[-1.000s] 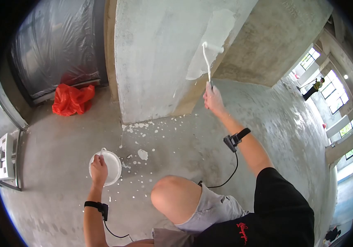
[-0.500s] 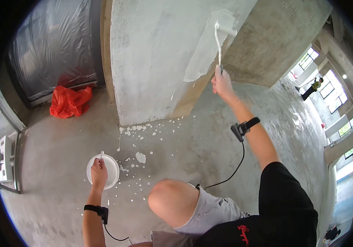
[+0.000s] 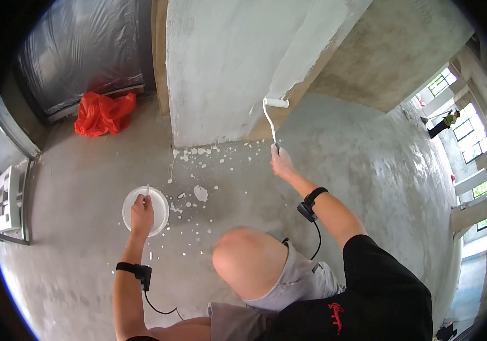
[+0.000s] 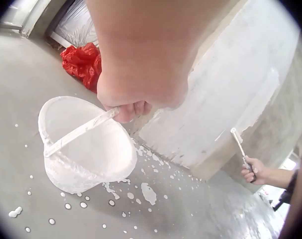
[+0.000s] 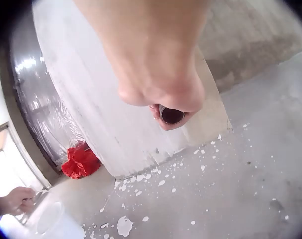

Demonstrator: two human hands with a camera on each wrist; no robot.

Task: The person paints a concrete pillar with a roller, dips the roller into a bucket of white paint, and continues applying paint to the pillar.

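Note:
In the head view the right hand grips the handle of a paint roller, whose white sleeve lies at the wall's lower right edge, by the bottom of a wet white strip. The right wrist view shows the dark handle end inside the curled fingers; the roller head is hidden there. The left hand holds the handle of a white bucket. In the left wrist view fingers curl round that handle, above the tilted bucket with white paint inside.
White splashes dot the grey floor between bucket and wall. A red plastic bag lies by the plastic-covered opening. A white block stands at the left. Far right, a person stands near windows. The wearer's bent knee is below.
The right hand has brought the roller down the wall from near its top right; the hand first rose slightly, then dropped. The left hand still holds the bucket. The head view has shifted a little.

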